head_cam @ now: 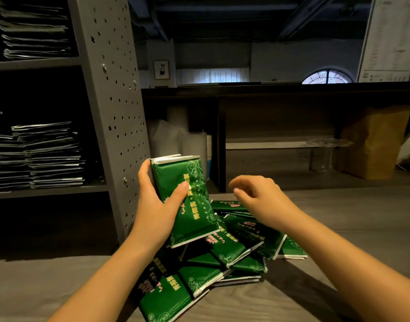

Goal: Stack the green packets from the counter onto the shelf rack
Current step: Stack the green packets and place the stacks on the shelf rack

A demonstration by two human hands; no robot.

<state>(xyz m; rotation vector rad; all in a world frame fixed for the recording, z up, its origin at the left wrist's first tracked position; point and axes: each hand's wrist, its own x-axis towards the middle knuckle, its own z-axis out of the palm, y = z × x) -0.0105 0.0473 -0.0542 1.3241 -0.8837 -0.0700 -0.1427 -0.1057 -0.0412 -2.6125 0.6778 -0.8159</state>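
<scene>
Several glossy green packets (196,180), white-edged, gripped by left hand (154,205), right hand (262,197) relaxed, empty

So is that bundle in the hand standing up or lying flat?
Standing up, slightly tilted: the left hand grips the bundle on end.

The left hand (157,205) grips a small bundle of green packets (192,212), held upright and leaning a little, thumb across the front. The right hand (257,196) hovers just beside it, blurred, fingers loosely curled and holding nothing. Below both hands, a loose pile of packets (225,263) sprawls on the grey counter (350,228). To the left stands the grey shelf rack (113,101), with flat stacks (50,156) on its shelves. A brown paper bag (373,145) sits at the back right.
</scene>
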